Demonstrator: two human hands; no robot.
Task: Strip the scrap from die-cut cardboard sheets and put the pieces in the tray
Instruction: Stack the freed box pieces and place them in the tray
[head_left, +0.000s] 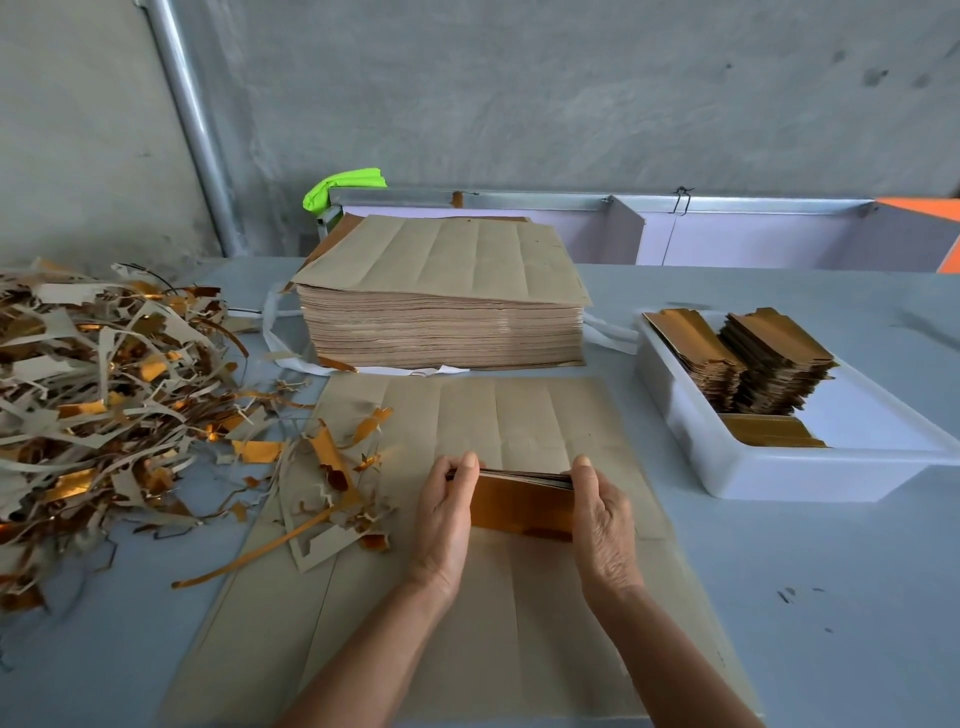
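Grey-blue table (779, 597) against a concrete wall, sheet stack (441, 291) at the back.

- Item: bundle of gold pieces (522, 501), long axis left-right, clasped at its ends by my left hand (447, 512) and right hand (605, 519), fingers curled round it.
- Destination: white tray (769, 470), forward and to my right; right hand nearer.
- Route: bare table between, near rim low; I judge the path open.
- Scrap heap (104, 405): far left, clear of the route.

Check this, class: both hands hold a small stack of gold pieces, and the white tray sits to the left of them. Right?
Not quite. The head view shows the tray to the right; the left hand and right hand do hold the stack.
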